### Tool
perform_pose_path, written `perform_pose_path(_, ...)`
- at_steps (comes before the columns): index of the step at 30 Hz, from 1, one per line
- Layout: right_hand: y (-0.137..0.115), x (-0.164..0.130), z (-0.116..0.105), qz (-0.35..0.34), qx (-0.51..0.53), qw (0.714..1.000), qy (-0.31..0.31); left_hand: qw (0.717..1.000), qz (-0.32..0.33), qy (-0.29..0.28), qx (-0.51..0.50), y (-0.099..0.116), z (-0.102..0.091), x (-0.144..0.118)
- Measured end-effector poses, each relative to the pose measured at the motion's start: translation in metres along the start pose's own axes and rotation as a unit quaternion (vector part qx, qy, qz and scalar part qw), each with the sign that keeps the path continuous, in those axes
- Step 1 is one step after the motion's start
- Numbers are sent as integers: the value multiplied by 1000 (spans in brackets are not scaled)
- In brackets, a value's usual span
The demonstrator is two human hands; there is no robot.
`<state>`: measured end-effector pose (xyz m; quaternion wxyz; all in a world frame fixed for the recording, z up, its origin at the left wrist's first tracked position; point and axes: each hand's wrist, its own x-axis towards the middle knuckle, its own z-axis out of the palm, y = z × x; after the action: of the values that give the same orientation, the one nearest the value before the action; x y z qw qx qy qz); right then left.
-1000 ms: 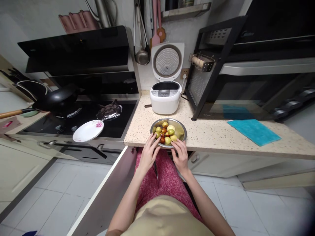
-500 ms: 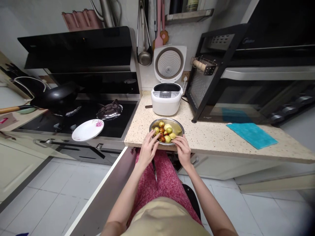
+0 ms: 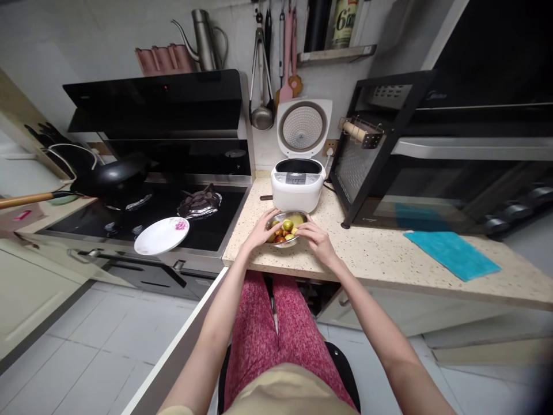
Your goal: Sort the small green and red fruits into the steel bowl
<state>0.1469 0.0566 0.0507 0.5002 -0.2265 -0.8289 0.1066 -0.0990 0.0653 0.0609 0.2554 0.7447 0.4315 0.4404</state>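
My left hand [image 3: 259, 232] grips the left side of a metal bowl [image 3: 298, 242], its thumb reaching over the rim. Around the opposite side, my right hand [image 3: 317, 239] has its fingers closed on the rim. Green and reddish-brown jujubes [image 3: 287, 225], several of them, lie inside the bowl. The bowl is close in front of a white rice cooker [image 3: 296, 196], whose lid [image 3: 303, 127] stands up; whether they touch I cannot tell.
A white plate [image 3: 161, 236] sits at the front of the gas stove [image 3: 211, 230], with a black wok [image 3: 114, 176] behind it to the left. A teal cloth [image 3: 453, 253] lies before the oven [image 3: 432, 190] on the right. An open cabinet door [image 3: 190, 340] stands left of my legs.
Both hands have moved the bowl away from the counter's front edge, toward the rice cooker. The camera view has tilted up a little.
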Motion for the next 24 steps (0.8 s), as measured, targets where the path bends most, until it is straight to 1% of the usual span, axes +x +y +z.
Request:
perform_pose_path(3, 13, 23, -4, -19, 24, 998, -50, 999, 0, -19, -51, -13, -4, 12)
perform_pose_path(5, 18, 42, -7, -18, 35, 995, -88, 996, -12, -23, -90, -20, -5, 17)
perform_pose_path(9, 25, 86, -7, -9, 51, 986, -160, 982, -64, 0, -179, -34, -6, 22)
perform_pose_path(13, 27, 123, 2, -4, 68, 974, -215, 963, -118, 26, -240, -48, -10, 26)
perform_pose_path(16, 24, 138, 7, -2, 86, 965, -248, 954, -132, 52, -265, -56, -15, 27)
perform_pose_path(19, 21, 145, 8, 2, 95, 956, -277, 951, -136, 76, -266, -60, -18, 27)
perform_pose_path(24, 17, 153, 9, 7, 107, 946, -307, 954, -130, 78, -259, -57, -20, 24)
